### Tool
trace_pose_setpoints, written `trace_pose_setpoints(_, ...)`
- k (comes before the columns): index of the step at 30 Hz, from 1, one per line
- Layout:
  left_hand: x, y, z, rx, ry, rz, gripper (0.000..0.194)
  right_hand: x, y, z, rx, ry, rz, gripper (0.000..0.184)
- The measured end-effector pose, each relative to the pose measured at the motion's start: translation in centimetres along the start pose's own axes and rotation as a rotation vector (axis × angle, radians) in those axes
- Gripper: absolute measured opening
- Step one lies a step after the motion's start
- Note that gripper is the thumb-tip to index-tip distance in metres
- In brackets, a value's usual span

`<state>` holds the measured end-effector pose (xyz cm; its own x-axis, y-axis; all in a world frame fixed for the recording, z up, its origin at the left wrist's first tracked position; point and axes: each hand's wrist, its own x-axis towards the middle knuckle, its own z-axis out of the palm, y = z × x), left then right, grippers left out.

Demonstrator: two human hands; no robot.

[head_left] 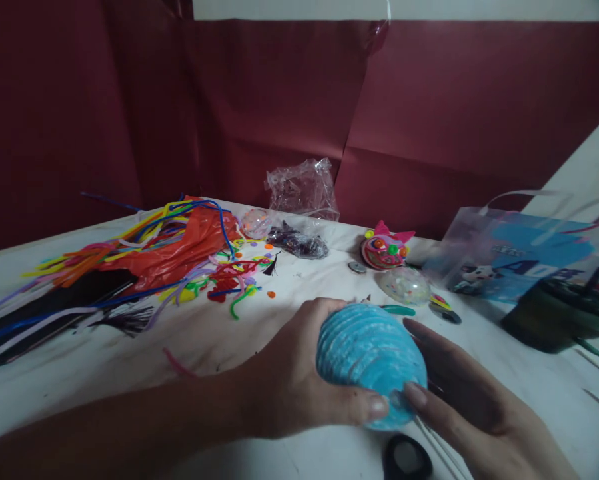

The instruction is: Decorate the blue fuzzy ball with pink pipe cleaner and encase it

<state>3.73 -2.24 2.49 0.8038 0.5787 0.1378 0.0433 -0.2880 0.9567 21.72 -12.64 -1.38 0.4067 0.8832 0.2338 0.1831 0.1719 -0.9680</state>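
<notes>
My left hand [299,373] and my right hand [459,393] both cup a round ball [369,350] wound in light blue fuzzy pipe cleaner, held just above the white table [129,360] at the lower middle. My left thumb lies along the ball's near side, and my right fingers press its right side. A thin pale strand runs down from under the ball, near my right hand.
A heap of coloured pipe cleaners [129,267] and red plastic lies left. Behind the ball are a clear speckled ball [405,285], a pink decorated ball [383,249], crumpled plastic bags [302,190], a printed gift bag [509,257] and a dark container [559,313]. A black ring [406,459] sits near the front edge.
</notes>
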Motion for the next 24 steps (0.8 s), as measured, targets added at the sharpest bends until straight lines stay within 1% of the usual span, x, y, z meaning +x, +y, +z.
trace_pose_setpoints(3, 0.1, 0.3, 0.3, 0.096, 0.047, -0.039, 0.076, -0.4, -0.5, 0.8, -0.107, 0.067, 0.001, 0.059)
trace_pose_setpoints(6, 0.2, 0.3, 0.7, 0.158, 0.093, -0.043, 0.075, -0.8, -1.0, 1.6, -0.149, 0.156, 0.023, 0.064)
trace_pose_setpoints(9, 0.3, 0.3, 0.8, 0.194, 0.121, -0.033, 0.075, -1.0, -1.2, 2.0, -0.179, 0.146, -0.011, 0.066)
trace_pose_setpoints(12, 0.4, 0.5, 0.7, 0.186, 0.104, -0.045, 0.074, -1.1, -1.2, 1.9, -0.208, 0.132, -0.002, 0.068)
trace_pose_setpoints(18, 0.3, 0.6, 0.9, 0.183, 0.127, -0.068, 0.071, -1.2, -0.9, 1.7, -0.216, 0.117, 0.01, 0.068)
trace_pose_setpoints(21, 0.3, 0.6, 1.1, 0.217, 0.153, -0.067, 0.069, -1.2, -0.7, 1.7, -0.228, 0.088, -0.008, 0.07)
trace_pose_setpoints(24, 0.3, 0.4, 1.3, 0.223, 0.164, -0.065, 0.069, -1.2, -0.4, 1.7, -0.225, 0.084, -0.032, 0.068)
